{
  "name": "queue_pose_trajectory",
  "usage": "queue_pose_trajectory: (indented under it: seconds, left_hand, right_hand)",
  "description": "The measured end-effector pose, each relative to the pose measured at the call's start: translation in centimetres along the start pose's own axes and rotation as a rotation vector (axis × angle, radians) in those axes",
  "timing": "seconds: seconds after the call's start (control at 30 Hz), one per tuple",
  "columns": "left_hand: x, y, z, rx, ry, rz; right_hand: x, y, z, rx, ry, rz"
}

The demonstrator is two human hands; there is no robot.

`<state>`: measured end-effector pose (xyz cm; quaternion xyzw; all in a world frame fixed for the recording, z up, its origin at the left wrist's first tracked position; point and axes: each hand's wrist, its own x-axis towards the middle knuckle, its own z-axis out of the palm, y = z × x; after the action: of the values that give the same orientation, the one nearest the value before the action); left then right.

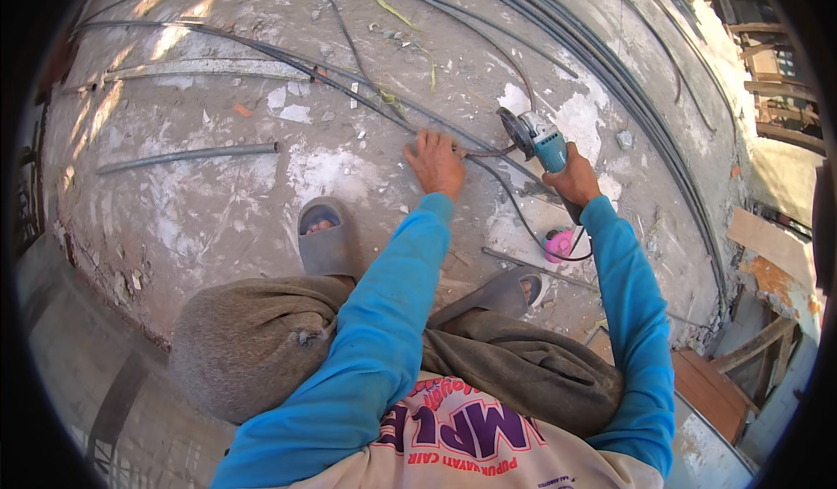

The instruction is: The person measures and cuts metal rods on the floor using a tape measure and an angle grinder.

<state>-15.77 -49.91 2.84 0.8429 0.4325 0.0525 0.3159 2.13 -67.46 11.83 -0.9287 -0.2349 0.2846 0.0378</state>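
Note:
My right hand (575,178) grips the body of a teal and silver angle grinder (549,147). Its dark disc and guard (516,133) face left, a little above the steel rods on the ground. My left hand (436,165) is bent over a long steel rod (349,93), gripping it against the floor; its fingertips are partly hidden. A dark power cord (514,203) loops from near my left hand toward the grinder's rear. Beside the loop, below the grinder, lies a small round pink object (558,244) whose kind I cannot make out.
Several long rods (602,60) run in a bundle along the right. A grey pipe (187,157) and a pale flat bar (209,69) lie on the left. My sandalled feet (327,234) stand close to the rods. Timber and boards (715,389) are at the lower right.

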Motion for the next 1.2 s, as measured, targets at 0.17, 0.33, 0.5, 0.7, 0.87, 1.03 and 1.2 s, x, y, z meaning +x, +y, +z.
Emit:
queue_pose_trajectory:
  seconds: [0.17, 0.33, 0.5, 0.7, 0.87, 1.03, 1.2]
  left_hand:
    - [-0.2, -0.3, 0.4, 0.0, 0.041, 0.007]
    - [-0.3, -0.4, 1.0, -0.013, 0.063, 0.063]
    - [-0.2, -0.7, 1.1, 0.03, 0.095, 0.061]
    - [-0.2, -0.4, 0.8, 0.046, 0.067, 0.057]
    - [-0.2, -0.9, 1.0, 0.044, 0.09, 0.077]
    - [-0.3, -0.8, 0.9, 0.05, 0.119, 0.101]
    - [-0.1, -0.6, 0.1, 0.032, 0.019, 0.075]
  right_hand:
    - [-1.1, 0.7, -0.7, -0.037, -0.011, -0.023]
    - [-2.2, 3.3, -0.8, 0.006, 0.041, 0.027]
    - [-2.5, 4.1, -0.5, 0.047, 0.041, 0.048]
    - [-2.6, 3.2, -0.4, 0.046, -0.009, 0.048]
    - [-2.6, 2.6, -0.1, 0.019, -0.047, 0.052]
    - [-2.3, 2.5, 0.3, -0.005, -0.023, 0.039]
    - [-2.1, 1.6, -0.4, -0.031, -0.013, 0.019]
